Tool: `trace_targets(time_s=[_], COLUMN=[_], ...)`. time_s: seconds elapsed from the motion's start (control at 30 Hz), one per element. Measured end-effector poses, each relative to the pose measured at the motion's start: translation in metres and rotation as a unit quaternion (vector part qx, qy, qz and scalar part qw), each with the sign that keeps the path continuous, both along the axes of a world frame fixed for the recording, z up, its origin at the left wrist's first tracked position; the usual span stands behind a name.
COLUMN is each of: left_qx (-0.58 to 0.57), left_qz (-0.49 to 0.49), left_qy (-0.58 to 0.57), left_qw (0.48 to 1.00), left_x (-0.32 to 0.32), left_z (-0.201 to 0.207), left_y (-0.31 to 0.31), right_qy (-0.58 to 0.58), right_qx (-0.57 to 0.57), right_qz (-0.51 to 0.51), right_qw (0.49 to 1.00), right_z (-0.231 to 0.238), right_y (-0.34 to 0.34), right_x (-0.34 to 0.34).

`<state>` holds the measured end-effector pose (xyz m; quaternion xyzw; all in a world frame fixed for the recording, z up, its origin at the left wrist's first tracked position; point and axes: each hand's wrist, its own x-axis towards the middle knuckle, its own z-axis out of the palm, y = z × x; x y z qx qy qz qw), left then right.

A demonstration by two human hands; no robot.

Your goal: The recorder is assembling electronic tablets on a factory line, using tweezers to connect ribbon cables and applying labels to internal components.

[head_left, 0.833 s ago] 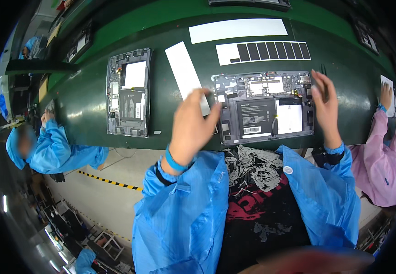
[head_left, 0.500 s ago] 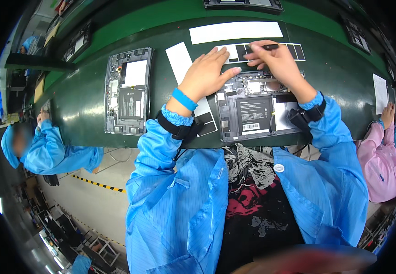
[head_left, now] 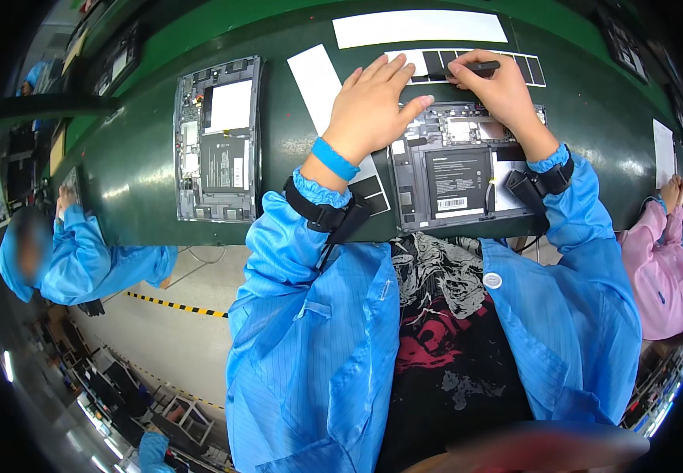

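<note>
My left hand [head_left: 373, 110] lies flat with fingers spread, its fingertips on the left end of a white strip of black adhesive pads [head_left: 434, 63]. My right hand [head_left: 505, 93] pinches a slim black pen-shaped tool [head_left: 483, 67], its tip low over the strip's black pads. Just below both hands sits an opened tablet-like device [head_left: 414, 185], with a black battery [head_left: 457, 177] and a circuit board [head_left: 460, 130] showing. Under my left wrist runs another white strip [head_left: 315, 75], with black pads [head_left: 369, 189] at its near end.
A second opened device [head_left: 219, 150] lies on the green bench to the left. Beyond the strip is a long blank white sheet [head_left: 420, 30]. People in blue [head_left: 81, 252] and pink [head_left: 657, 276] work at either side. A paper sheet [head_left: 664, 154] lies at right.
My right hand has shifted slightly, bringing the tool's tip down toward the black pads. The left hand stays spread on the strip. The whole view has shifted a little.
</note>
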<state>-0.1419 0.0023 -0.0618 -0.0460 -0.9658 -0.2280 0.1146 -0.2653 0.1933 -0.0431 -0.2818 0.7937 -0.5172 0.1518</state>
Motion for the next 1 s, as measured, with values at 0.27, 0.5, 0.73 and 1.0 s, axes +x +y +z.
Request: trace_targets(time_s=[0.27, 0.5, 0.73, 1.0], left_qx=[-0.020, -0.024, 0.001, 0.298], left_qz=[0.016, 0.019, 0.008, 0.106], left_qy=[0.007, 0.018, 0.030, -0.064], left_qw=[1.000, 0.999, 1.000, 0.947], left_x=[-0.003, -0.001, -0.006, 0.002], left_z=[0.002, 0.003, 0.001, 0.060], left_y=[-0.004, 0.000, -0.002, 0.059], right_qy=[-0.003, -0.019, -0.146, -0.187], right_qx=[-0.011, -0.019, -0.181, -0.145], right_qz=[-0.019, -0.018, -0.016, -0.023], right_qw=[1.000, 0.999, 0.973, 0.971], right_z=[-0.002, 0.002, 0.039, 0.023], right_y=[-0.005, -0.005, 0.038, 0.108], right_x=[-0.002, 0.005, -0.008, 0.001])
